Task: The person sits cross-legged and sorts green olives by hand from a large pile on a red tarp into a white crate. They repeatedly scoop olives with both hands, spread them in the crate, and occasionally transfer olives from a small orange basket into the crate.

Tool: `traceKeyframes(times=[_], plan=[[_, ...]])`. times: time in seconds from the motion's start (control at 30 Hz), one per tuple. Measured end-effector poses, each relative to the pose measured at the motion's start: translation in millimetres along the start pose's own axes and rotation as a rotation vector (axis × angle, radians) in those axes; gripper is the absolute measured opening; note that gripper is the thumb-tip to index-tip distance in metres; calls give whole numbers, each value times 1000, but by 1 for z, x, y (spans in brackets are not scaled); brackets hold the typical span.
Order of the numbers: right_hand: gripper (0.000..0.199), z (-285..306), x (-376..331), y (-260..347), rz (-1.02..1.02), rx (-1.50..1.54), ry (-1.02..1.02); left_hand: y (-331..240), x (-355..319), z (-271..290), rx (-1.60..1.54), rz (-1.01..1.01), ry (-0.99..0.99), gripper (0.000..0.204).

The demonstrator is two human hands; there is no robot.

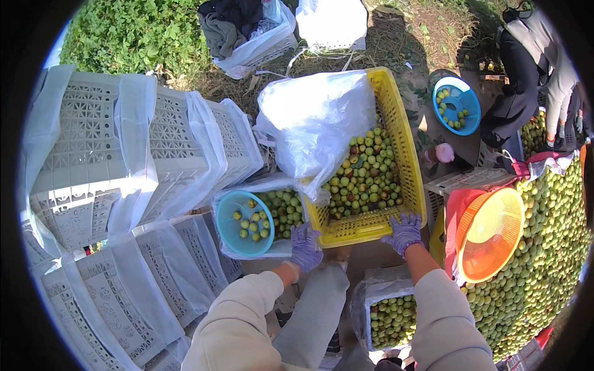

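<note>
A yellow plastic crate [413, 154] stands in front of me, part full of small green and reddish-brown round fruits [365, 173] that look like jujubes. Crumpled clear plastic sheeting [312, 114] covers its far left part. Both my hands wear purple-grey knit gloves. My right hand [405, 234] grips the crate's near right corner, fingers spread over the rim. At the near left corner my left hand [304, 247] holds the crate's edge, its fingertips partly hidden. Just left of it a plastic-lined white crate [281, 248] holds more fruit and a light blue basin [224, 234] with several fruits inside.
White lattice crates [93, 167] are stacked along the left. At right, an orange colander [513, 216] rests on a large heap of green fruit [538, 260]. Another lined crate [391, 321] stands by my legs. A blue basin [473, 108] lies near another person [526, 74].
</note>
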State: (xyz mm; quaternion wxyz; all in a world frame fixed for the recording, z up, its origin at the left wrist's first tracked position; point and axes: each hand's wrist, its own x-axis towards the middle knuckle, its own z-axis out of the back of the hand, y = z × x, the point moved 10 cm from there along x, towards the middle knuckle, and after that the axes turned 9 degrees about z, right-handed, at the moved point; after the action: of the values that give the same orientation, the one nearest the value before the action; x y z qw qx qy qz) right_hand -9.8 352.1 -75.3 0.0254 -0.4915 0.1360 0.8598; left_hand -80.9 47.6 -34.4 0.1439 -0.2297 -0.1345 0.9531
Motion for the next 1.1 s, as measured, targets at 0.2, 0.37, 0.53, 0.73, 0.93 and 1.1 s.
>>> traceKeyframes(times=[0.2, 0.37, 0.53, 0.73, 0.93, 1.1], plan=[[91, 4, -3, 2, 3, -53, 13, 5, 143, 111, -286, 279, -90, 82], [88, 20, -10, 12, -62, -163, 107, 9, 192, 68, 148, 452, 523, 84], [73, 79, -27, 93, 156, 142, 86, 2, 159, 125, 9, 250, 454, 53], [51, 178, -83, 19, 87, -55, -442, 37, 6, 319, 107, 148, -5, 27], [41, 166, -123, 16, 172, 472, -287, 39, -183, 453, 326, 664, 266, 25], [35, 191, -223, 3, 330, 827, -336, -23, -187, 513, 367, 643, 186, 27]])
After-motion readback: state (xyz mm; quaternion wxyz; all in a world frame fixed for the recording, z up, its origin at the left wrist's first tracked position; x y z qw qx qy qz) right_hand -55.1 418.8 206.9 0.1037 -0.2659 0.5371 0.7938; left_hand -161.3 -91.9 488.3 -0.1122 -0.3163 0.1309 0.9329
